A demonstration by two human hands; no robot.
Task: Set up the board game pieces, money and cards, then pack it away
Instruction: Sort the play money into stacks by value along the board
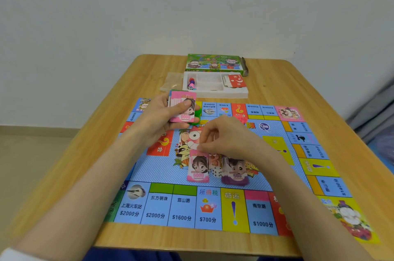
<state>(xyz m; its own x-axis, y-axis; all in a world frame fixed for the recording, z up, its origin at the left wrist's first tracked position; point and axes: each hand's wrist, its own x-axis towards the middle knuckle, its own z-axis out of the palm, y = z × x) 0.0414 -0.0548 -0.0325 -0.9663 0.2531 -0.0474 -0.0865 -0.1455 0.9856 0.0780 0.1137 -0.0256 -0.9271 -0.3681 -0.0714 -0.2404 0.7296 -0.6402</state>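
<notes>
1. Bench (64,175): carries the game board (162,207), which lies flat across the lower centre of the frame.

2. Left hand (157,115), left of centre: raised above the upper left part of the board. The fingers are curled round a held stack of pink notes (183,109), with the thumb laid across its face. The top note reads 5000.

3. Upper centre, beyond the board: a clear plastic bag (171,83) lies just beside the white tray (213,94). The left compartment of the tray holds the coloured pieces (191,84); its right end holds a red card (237,81). The green box (213,62) lies behind the tray.

4. Centre of the board: the pink 5000 pile (198,166) lies flat, with the purple 500 pile (235,172) near it on its right, the two apart.

5. Right hand (223,137): lowered over the upper edge of the pink 5000 pile. The fingers are curled, and thumb and forefinger appear to pinch the top note at that edge. The exact contact is partly hidden.

6. Step in hand, as judged: the setting-up phase, sorting money by value. The pieces and cards are not yet laid out.

7. Next move, as judged: release the note square on the pile, then draw the next note off the held stack without fanning it. A careless release could skew the pile toward the purple notes.
</notes>
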